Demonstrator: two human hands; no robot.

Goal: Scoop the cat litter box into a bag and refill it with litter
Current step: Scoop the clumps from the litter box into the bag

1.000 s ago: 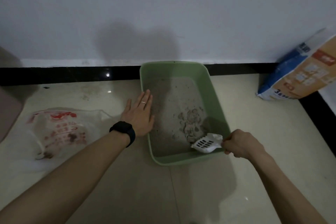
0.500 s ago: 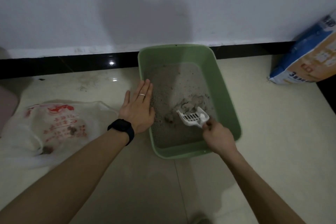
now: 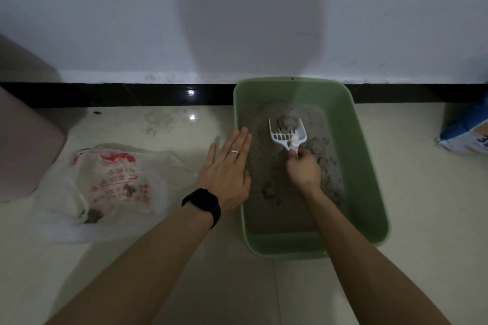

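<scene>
Bracing left hand (image 3: 227,166): lies flat on the left rim of the litter box (image 3: 369,179), fingers straight and pressed together, thumb spread toward the floor; holds nothing, only steadies.
Right hand (image 3: 303,169): curls round the handle of the scoop (image 3: 286,134), fingers wrapped tight, low inside the box.
Plastic bag (image 3: 105,182): lies slumped on the floor left of the box, near the left hand, with a few dark lumps inside; thin and limp, so probably needs its mouth held open for tipping.
Box: sits on the tiles, far end close to the skirting; stiff plastic, likely light enough to slide, so worth pinning at the rim.
Scoop: points toward the far end, just above the litter; rigid, light, slotted; best taken at the handle and kept level.
Clumps (image 3: 286,123): sit in the scoop's bowl; probably crumbly, apt to roll off on a tilt.
Loose litter (image 3: 266,208): grey and granular; should sift through the slots with a gentle shake.
Litter sack (image 3: 467,137): leans at the right edge, well apart; looks heavy and soft-sided, likely a two-handed lift by the body.
</scene>
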